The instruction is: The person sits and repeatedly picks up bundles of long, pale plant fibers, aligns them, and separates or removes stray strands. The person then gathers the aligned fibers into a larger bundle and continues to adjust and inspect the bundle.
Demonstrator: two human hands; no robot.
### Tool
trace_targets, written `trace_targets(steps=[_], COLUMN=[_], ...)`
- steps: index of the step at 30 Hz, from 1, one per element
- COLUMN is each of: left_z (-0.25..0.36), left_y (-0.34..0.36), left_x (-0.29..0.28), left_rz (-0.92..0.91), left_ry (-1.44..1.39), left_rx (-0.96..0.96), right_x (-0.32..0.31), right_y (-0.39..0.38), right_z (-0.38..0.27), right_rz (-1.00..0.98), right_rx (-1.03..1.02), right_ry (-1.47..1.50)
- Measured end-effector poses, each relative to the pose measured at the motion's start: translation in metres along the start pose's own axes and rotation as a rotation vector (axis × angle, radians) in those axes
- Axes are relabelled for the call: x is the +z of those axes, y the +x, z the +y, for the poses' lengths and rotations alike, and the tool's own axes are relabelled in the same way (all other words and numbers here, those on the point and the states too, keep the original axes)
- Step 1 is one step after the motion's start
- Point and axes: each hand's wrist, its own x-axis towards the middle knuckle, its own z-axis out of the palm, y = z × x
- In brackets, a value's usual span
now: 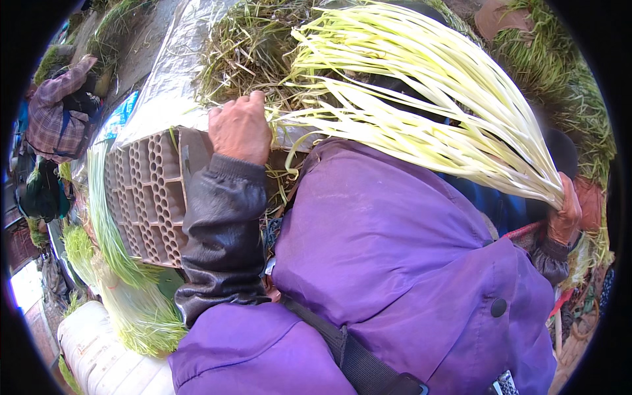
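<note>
A large bunch of pale yellow chives [421, 72], white at the stem end, fans out across the upper middle. My right hand [566, 210] is closed around the gathered stems at the far right, and the loose leaf tips spread left toward my other hand. My left hand [241, 128] is held with its fingers curled, beside the upper corner of a stack of perforated bricks [148, 197] and next to the leaf tips. Whatever its fingers hold, if anything, is hidden. Purple clothing covers my front, and a dark sleeve covers my left forearm.
A heap of dry, tangled stalks [253, 56] lies beyond my left hand. Tied bundles of green-white leaves [135, 306] rest left of the bricks, near a white rounded sack [99, 355]. Another person in a plaid top [59, 118] bends over at far left. Green leaves [559, 79] pile up at right.
</note>
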Motion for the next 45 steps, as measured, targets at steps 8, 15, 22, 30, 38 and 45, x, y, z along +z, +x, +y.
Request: trace_targets(steps=[8, 15, 22, 30, 38, 45], left_z=[0.007, 0.024, 0.023, 0.032, 0.035, -0.03], left_y=[-0.005, 0.022, 0.028, 0.018, 0.019, 0.015], left_x=[-0.011, -0.001, 0.011, 0.009, 0.013, 0.028], left_rz=[0.336, 0.32, 0.257, 0.403, 0.241, -0.317], left_ry=[-0.793, -0.913, -0.98, -0.568, -0.253, 0.096], left_rx=[0.282, 0.437, 0.444, 0.43, 0.361, -0.085], right_x=[0.0, -0.001, -0.002, -0.002, -0.002, -0.001], right_y=[-0.001, 0.0, 0.002, 0.004, 0.003, 0.002], right_z=[0.001, -0.003, -0.005, -0.007, -0.003, -0.003], right_rz=[0.009, -0.005, 0.0, -0.004, -0.011, 0.017], right_rx=[-0.017, 0.021, 0.013, 0.007, -0.031, -0.009], right_ry=[0.0, -0.005, 0.007, -0.002, -0.048, 0.006])
